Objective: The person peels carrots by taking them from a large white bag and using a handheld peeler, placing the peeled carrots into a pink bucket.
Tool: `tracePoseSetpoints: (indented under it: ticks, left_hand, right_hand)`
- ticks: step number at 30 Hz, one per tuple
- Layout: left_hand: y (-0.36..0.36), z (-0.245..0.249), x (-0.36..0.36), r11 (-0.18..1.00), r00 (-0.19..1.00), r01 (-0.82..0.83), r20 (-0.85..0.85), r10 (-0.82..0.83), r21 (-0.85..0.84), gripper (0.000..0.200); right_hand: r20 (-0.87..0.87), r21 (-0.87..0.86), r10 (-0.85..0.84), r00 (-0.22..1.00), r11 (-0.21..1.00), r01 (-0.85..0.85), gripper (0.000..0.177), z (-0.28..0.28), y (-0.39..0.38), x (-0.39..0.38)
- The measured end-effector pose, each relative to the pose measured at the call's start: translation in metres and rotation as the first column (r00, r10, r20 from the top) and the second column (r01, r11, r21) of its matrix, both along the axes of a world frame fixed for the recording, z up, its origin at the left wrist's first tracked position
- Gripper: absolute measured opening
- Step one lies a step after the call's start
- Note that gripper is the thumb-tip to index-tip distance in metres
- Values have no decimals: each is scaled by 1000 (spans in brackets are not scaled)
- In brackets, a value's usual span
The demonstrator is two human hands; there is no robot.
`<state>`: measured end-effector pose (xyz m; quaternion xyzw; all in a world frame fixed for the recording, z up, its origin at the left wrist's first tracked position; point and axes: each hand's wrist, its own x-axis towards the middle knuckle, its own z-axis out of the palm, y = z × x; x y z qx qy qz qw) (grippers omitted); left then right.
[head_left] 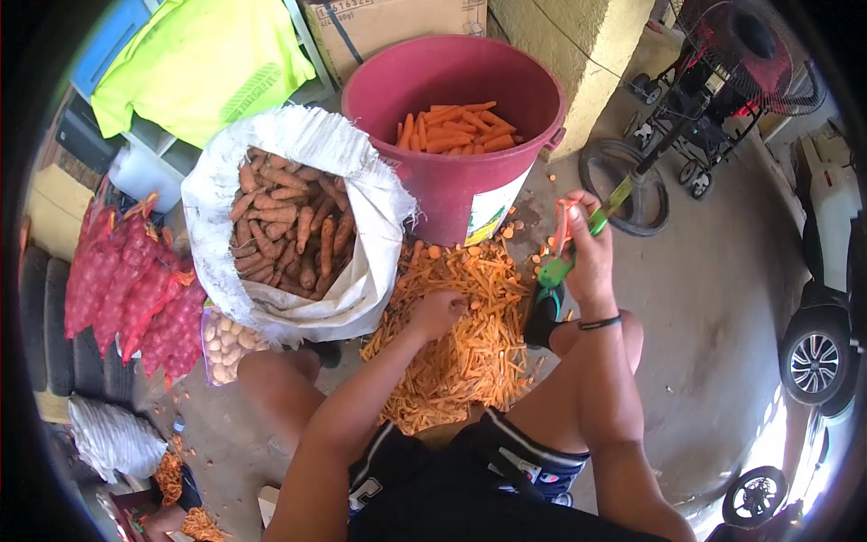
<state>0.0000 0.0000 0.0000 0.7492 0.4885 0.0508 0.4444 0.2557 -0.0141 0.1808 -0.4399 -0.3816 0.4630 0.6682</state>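
Observation:
Over the heap of orange carrot peelings [442, 361] on the floor, my left hand [437, 314] is closed, fingertips down at the peelings. Whatever it pinches is hidden. My right hand [589, 257] is raised at the right of the heap, wrapped round a green-handled tool [556, 271] whose kind I cannot make out. A small orange-red piece [564, 224] shows by its fingertips. Unpeeled carrots [293, 221] fill a white woven sack [217, 181] at the left. Peeled carrots [456, 128] lie inside a large dark red bucket [424, 194] behind the heap.
Red mesh bags of onions [126, 280] and a bag of potatoes [230, 343] stand left of the sack. A cardboard box [406, 27] and a yellow pillar [578, 54] are behind the bucket. A fan [754, 41] and a car wheel [813, 361] are at the right.

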Motion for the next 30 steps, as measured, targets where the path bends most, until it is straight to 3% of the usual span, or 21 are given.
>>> tracePoseSetpoints:
  ticks: [2,3,5,7,10,12,14,16,18,20,22,24,30]
  left_hand:
    - [4,-20,21,969,980,193,-89,-181,156,26]
    - [36,-52,40,917,948,302,-179,-262,260,24]
    - [40,-125,54,754,860,499,-353,-369,427,21]
    - [44,-129,82,768,664,621,-626,-409,156,19]
    - [47,-195,81,715,692,659,-563,-452,236,19]
    - [53,-201,77,715,756,634,-427,-496,295,20]
    - [52,-198,67,837,880,467,-235,-412,284,24]
    - [43,-156,67,980,992,123,-1,-124,156,31]
    - [38,-105,56,992,953,-124,283,112,24,40]
    - [26,-84,37,901,744,-270,521,419,-340,38]
    - [9,-47,16,787,530,-262,598,601,-558,37]
    - [-10,-1,-11,738,399,-219,632,664,-638,36]
    - [-38,129,-80,791,463,-154,664,587,-592,47]
  right_hand:
    - [20,-57,37,999,998,-35,33,20,-19,-16]
    - [108,-43,35,993,999,-30,35,8,2,3]
    - [15,-57,28,999,998,-27,38,5,4,-3]
    - [33,-153,55,998,987,-49,38,11,4,-4]
    - [29,-136,116,993,984,-111,38,5,12,-11]
    - [-14,-203,139,990,969,-139,38,6,17,-9]
    - [-30,-253,155,988,954,-157,38,8,20,-11]
    - [-27,-251,161,987,954,-162,37,5,24,-14]
    - [-11,-238,186,982,954,-184,36,1,25,-20]
    - [17,-222,228,974,950,-218,36,-2,22,-29]
    - [53,-198,283,958,943,-268,36,-2,18,-42]
    - [115,-184,310,944,940,-287,35,6,8,-56]
    - [266,-126,308,914,951,-284,37,-25,-7,-88]
